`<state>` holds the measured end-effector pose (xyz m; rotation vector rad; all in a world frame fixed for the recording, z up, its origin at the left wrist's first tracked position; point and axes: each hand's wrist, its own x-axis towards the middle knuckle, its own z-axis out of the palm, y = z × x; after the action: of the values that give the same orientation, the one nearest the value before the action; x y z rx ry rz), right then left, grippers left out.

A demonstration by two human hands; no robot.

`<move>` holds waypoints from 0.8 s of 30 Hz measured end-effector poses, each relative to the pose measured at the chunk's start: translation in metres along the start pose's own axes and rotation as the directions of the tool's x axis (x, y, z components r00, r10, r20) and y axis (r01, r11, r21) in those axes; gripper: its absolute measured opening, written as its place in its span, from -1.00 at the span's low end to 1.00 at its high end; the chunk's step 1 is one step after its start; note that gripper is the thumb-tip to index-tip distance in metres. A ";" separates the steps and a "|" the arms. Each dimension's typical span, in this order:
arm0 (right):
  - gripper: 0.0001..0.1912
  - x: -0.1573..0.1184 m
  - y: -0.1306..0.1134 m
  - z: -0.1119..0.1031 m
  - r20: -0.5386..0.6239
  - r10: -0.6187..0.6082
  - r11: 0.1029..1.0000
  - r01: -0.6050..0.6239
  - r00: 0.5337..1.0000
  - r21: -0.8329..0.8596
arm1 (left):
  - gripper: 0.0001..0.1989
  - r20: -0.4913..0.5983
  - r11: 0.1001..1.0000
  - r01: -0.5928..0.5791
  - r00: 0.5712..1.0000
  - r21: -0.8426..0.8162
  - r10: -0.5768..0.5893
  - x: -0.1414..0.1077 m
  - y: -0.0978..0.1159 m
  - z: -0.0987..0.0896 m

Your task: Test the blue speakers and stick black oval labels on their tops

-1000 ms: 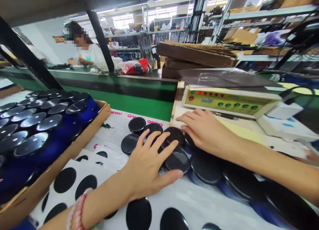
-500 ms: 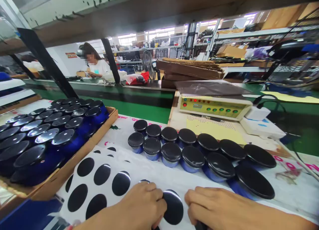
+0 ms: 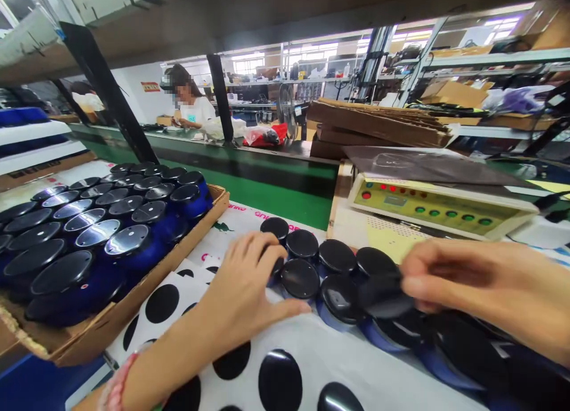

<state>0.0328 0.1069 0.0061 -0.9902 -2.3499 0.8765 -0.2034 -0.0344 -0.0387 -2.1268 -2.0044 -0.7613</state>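
On the white printed sheet (image 3: 240, 230), near its far edge, stand pink letters, upside down from this side. Only pieces can be read, something like "GNIO", but I am not sure. The red sign (image 3: 150, 87) on the far wall is too small to read, and the small display (image 3: 395, 201) of the control box (image 3: 440, 208) shows no readable number.

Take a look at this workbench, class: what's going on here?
A person's right hand pinches a black disc above rows of black-lidded blue jars, while their left hand rests against the jars. A sheet of round black stickers lies in front, a cardboard tray holds more jars, and a co-worker sits beyond.
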 end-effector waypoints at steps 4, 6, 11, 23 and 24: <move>-0.62 0.048 -0.023 0.041 0.211 -0.024 0.991 -0.004 0.977 0.134 | -0.29 0.000 0.999 -0.023 1.000 0.025 0.023 0.007 -0.022 0.020; -0.60 0.058 -0.021 0.062 0.188 0.019 0.978 -0.058 0.982 0.202 | -0.29 0.035 1.000 -0.016 0.999 -0.020 0.017 0.002 -0.025 0.031; -0.65 0.057 -0.001 0.086 0.181 0.044 0.973 -0.083 0.983 0.213 | -0.37 0.063 0.987 0.035 0.998 -0.158 -0.026 -0.002 -0.024 0.036; -0.67 0.052 -0.003 0.090 0.189 0.057 0.993 -0.075 0.980 0.089 | -0.37 0.052 0.984 0.045 0.998 -0.175 -0.037 0.000 -0.026 0.039; -0.67 0.052 -0.004 0.090 0.187 0.055 0.995 -0.069 0.981 0.072 | -0.37 0.050 0.984 0.042 0.998 -0.172 -0.034 0.000 -0.026 0.040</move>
<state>-0.0565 0.1094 -0.0465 -0.9930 -2.4270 1.1199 -0.2173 -0.0151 -0.0794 -2.2241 -2.0785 -0.9322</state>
